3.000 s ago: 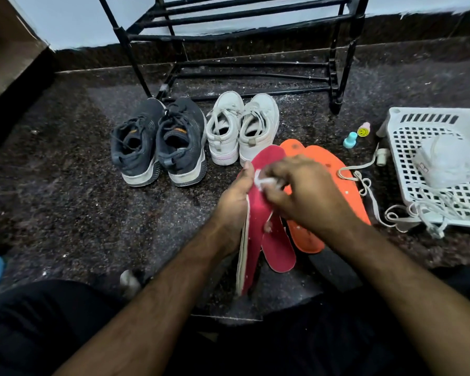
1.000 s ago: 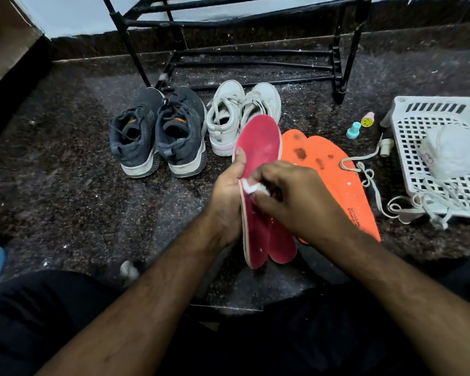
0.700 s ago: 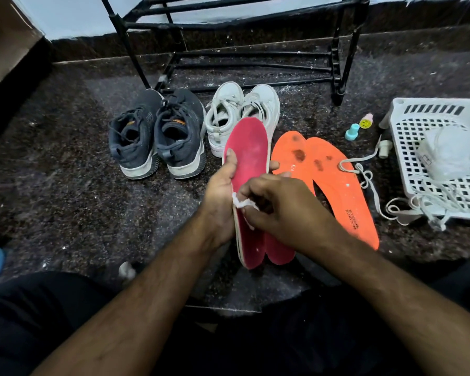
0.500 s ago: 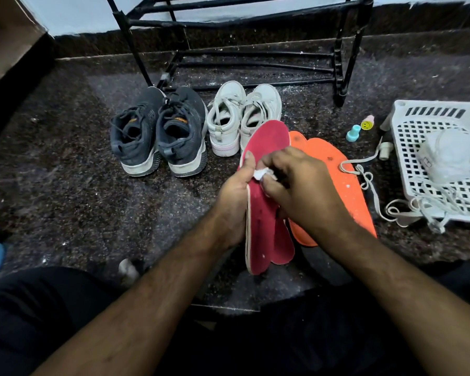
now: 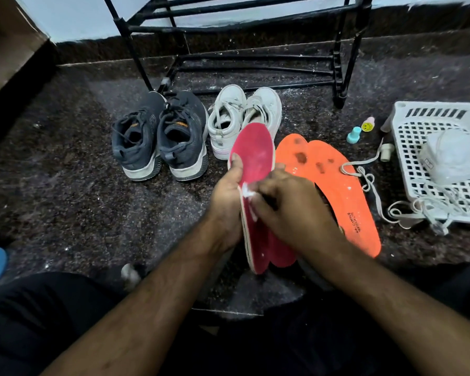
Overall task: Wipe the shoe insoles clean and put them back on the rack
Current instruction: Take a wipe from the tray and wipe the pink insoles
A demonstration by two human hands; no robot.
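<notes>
Home entryway, shoe rack (image 5: 236,36), sneakers (image 5: 160,137)

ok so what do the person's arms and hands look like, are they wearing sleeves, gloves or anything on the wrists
Both forearms are bare up to the frame edge: no sleeves show. The left hand and the right hand wear no gloves, and no watch, band or ring is visible. Dark trousers cover the legs below.

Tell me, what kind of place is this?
Probably a home's shoe corner, on the floor by a wall. A black shoe rack stands on dark speckled stone floor, with grey sneakers and white sneakers before it.
</notes>
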